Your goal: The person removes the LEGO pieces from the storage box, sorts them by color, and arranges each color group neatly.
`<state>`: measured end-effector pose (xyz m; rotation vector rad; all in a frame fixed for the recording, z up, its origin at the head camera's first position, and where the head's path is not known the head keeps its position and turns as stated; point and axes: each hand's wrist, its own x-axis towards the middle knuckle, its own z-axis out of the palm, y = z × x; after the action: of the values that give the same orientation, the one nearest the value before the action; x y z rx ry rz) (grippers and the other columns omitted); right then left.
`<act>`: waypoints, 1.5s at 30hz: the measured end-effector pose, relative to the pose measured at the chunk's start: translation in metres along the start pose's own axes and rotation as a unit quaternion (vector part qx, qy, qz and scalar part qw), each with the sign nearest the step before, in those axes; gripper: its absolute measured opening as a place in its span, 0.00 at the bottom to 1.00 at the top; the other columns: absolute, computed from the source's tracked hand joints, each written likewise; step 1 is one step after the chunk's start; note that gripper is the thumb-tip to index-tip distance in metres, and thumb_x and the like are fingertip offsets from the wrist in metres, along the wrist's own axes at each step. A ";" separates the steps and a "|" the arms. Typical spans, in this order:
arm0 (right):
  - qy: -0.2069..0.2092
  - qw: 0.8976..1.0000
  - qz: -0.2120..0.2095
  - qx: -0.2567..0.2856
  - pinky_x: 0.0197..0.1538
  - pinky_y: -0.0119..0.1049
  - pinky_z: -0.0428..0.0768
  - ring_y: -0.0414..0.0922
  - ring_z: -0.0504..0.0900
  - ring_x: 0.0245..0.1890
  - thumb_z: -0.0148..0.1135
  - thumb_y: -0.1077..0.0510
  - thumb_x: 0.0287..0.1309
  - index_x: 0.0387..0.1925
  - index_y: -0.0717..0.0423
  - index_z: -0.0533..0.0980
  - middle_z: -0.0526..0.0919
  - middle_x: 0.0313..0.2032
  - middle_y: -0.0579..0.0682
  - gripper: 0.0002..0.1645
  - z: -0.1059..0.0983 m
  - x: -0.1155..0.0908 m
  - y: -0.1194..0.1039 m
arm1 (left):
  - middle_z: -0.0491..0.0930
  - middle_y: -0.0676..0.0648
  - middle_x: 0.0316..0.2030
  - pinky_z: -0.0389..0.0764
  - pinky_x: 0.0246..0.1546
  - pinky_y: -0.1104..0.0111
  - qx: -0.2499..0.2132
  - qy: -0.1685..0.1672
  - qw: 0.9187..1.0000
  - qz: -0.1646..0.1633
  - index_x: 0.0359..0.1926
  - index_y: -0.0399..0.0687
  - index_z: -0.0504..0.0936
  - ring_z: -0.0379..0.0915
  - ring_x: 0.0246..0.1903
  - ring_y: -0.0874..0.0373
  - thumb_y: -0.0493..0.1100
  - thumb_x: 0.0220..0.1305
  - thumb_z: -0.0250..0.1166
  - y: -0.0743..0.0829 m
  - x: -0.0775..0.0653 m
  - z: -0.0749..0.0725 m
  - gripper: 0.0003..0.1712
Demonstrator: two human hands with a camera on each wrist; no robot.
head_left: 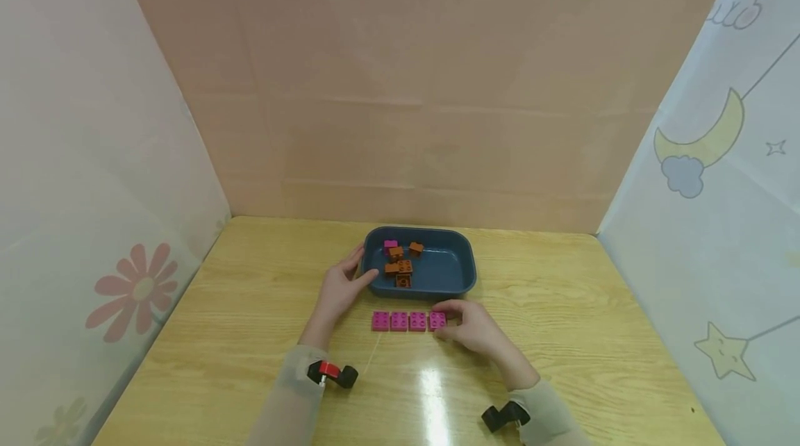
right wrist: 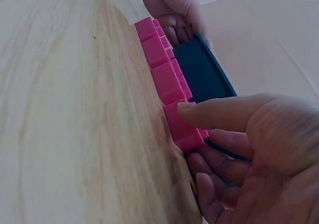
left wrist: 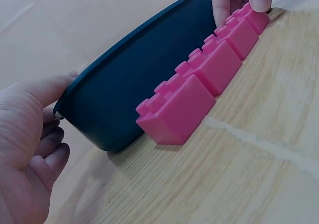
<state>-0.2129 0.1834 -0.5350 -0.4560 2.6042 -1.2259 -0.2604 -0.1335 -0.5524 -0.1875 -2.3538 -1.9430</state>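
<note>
Several pink toy building bricks (head_left: 399, 321) stand in a row on the table, studs up, in front of a dark blue tray (head_left: 446, 276). My right hand (head_left: 475, 328) pinches the rightmost pink brick (right wrist: 183, 129), thumb on its near face and fingers behind it. That brick sits at the end of the row, on the table. At the tray's left end, my left hand (head_left: 338, 287) holds the rim, with the thumb over the edge and the fingers outside. In the left wrist view the nearest pink brick (left wrist: 175, 112) shows close beside the tray wall.
Inside the tray, toward its left side, lie several orange-brown bricks (head_left: 405, 266) and a pink brick (head_left: 390, 245). The wooden table (head_left: 600, 335) meets a plain back wall (head_left: 425, 154) behind the tray. Patterned panels (head_left: 706, 237) flank both sides.
</note>
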 end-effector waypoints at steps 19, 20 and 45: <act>-0.036 0.999 -0.023 0.017 0.58 0.49 0.85 0.54 0.83 0.58 0.78 0.57 0.63 0.61 0.57 0.84 0.88 0.55 0.51 0.26 -0.014 0.000 -0.001 | 0.65 0.49 0.79 0.66 0.75 0.59 0.008 0.005 1.000 0.004 0.78 0.38 0.69 0.57 0.80 0.50 0.44 0.71 0.75 -0.001 0.002 0.000 0.41; -0.036 0.999 -0.025 0.017 0.58 0.49 0.85 0.54 0.84 0.58 0.78 0.57 0.63 0.61 0.57 0.84 0.88 0.56 0.51 0.26 -0.015 -0.001 -0.002 | 0.65 0.49 0.79 0.66 0.75 0.59 0.009 0.007 1.000 0.003 0.78 0.38 0.69 0.57 0.79 0.50 0.44 0.71 0.75 -0.001 0.002 0.001 0.41; -0.068 0.992 -0.064 0.086 0.59 0.42 0.86 0.53 0.85 0.58 0.73 0.54 0.70 0.67 0.61 0.80 0.85 0.62 0.60 0.29 -0.050 0.022 -0.041 | 0.63 0.47 0.80 0.64 0.76 0.61 -0.013 0.000 1.000 0.009 0.78 0.37 0.67 0.55 0.80 0.51 0.48 0.70 0.76 -0.001 0.004 0.002 0.44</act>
<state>-0.2423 0.1860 -0.4735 -0.6567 2.3632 -1.3942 -0.2644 -0.1316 -0.5529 -0.2104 -2.3199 -1.9672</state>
